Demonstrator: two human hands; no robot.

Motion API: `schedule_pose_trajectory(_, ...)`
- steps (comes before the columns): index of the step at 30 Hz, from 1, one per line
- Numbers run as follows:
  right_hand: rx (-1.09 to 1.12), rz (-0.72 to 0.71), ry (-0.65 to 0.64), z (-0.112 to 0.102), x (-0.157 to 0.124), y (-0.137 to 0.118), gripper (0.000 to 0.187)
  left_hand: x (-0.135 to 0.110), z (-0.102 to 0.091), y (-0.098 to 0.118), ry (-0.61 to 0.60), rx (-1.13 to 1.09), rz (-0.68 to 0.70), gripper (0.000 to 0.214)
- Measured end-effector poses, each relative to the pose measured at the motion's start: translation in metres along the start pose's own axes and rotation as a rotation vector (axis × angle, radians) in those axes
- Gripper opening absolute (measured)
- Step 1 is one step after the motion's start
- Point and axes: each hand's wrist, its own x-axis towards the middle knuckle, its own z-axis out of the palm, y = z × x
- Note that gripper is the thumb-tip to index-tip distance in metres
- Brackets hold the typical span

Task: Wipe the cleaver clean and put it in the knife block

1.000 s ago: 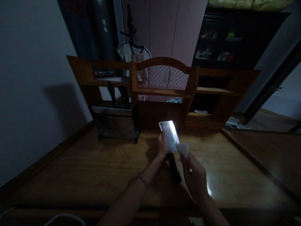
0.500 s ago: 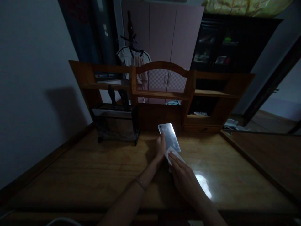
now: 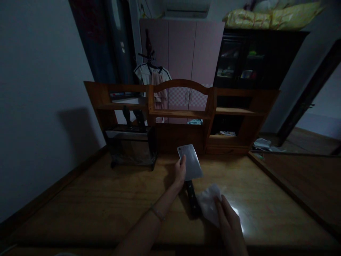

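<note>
A steel cleaver [image 3: 190, 161] with a black handle [image 3: 193, 201] is held over the wooden table [image 3: 93, 202], blade pointing away from me. My left hand [image 3: 180, 172] grips the blade's left edge, with the thumb on its face. My right hand [image 3: 229, 225] is closed on a white cloth [image 3: 209, 207] just right of the handle, low in the view.
A wooden shelf unit [image 3: 183, 113] stands at the table's far edge. A dark knife rack [image 3: 131, 144] with two handles sticking up sits at its left. A wall runs along the left. A bright glare spot lies on the table by my right hand.
My right hand has drawn the cloth off the blade, back down toward me and to the right, so the handle shows again. The left hand has kept its hold on the blade.
</note>
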Motion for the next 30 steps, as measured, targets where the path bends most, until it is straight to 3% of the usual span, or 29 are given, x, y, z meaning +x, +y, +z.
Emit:
schedule_pose_trajectory(3, 0.079, 0.047, -0.094, 0.005, 0.01, -0.018, 0.051, -0.001, 0.002, 0.005, -0.03, -0.012, 0.025, 0.068)
schedule_pose_trajectory(6, 0.24, -0.001, -0.3, 0.018, 0.02, -0.045, 0.046, -0.005, 0.005, 0.016, -0.052, -0.012, 0.07, 0.069)
schedule_pose_trajectory(8, 0.249, -0.026, -0.368, 0.026, 0.025, -0.054, 0.041, -0.008, 0.007, 0.025, -0.049, 0.008, 0.109, 0.068)
schedule_pose_trajectory(12, 0.258, -0.015, -0.369, 0.037, 0.031, -0.05, 0.043, -0.011, 0.012, 0.044, -0.062, 0.094, 0.16, 0.061)
schedule_pose_trajectory(17, 0.67, 0.247, -0.466, 0.042, 0.027, -0.051, 0.043, -0.021, 0.014, 0.064, -0.173, 0.174, 0.104, 0.047)
schedule_pose_trajectory(19, 0.844, 0.338, -0.439, 0.041, 0.027, -0.057, 0.047, -0.033, 0.008, 0.068, -0.226, 0.183, 0.063, 0.043)
schedule_pose_trajectory(22, 1.037, 0.344, -0.391, 0.039, 0.035, -0.067, 0.049, -0.06, -0.007, 0.07, -0.344, 0.197, -0.044, 0.044)
schedule_pose_trajectory(24, 1.112, 0.354, -0.356, 0.039, 0.044, -0.071, 0.047, -0.082, -0.019, 0.068, -0.426, 0.235, -0.043, 0.046)
schedule_pose_trajectory(25, 1.127, 0.372, -0.341, 0.04, 0.047, -0.072, 0.044, -0.092, -0.025, 0.066, -0.413, 0.294, 0.026, 0.048)
schedule_pose_trajectory(28, 1.126, 0.45, -0.281, 0.046, 0.054, -0.074, 0.035, -0.118, -0.036, 0.065, -0.212, 0.606, 0.252, 0.047)
schedule_pose_trajectory(30, 1.152, 0.467, -0.259, 0.049, 0.055, -0.076, 0.034, -0.127, -0.038, 0.068, -0.127, 0.845, 0.332, 0.043)
